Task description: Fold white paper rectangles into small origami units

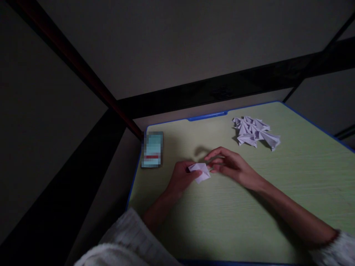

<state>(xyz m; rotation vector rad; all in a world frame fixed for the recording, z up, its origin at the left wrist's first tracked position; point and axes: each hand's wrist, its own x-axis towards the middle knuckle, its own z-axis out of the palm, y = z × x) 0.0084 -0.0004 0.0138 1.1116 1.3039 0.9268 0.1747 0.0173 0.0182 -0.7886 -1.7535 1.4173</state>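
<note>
A small piece of folded white paper [203, 172] is pinched in my left hand [181, 178], the thumb lying across its front face. Creases run over the paper, and its lower corners point down toward the table. My right hand [231, 166] hovers just right of the paper with its fingers curved and spread apart. Its fingertips are close to the paper's right edge; whether they touch it I cannot tell. Nothing shows between the right fingers.
All this is over a pale green table [222, 221] with a blue edge. Several folded white paper pieces [253, 131] lie heaped at the back right. A phone [152, 149] with a lit, blurred screen lies at the left edge. A blue grip strip [208, 116] lines the far edge, before a wall.
</note>
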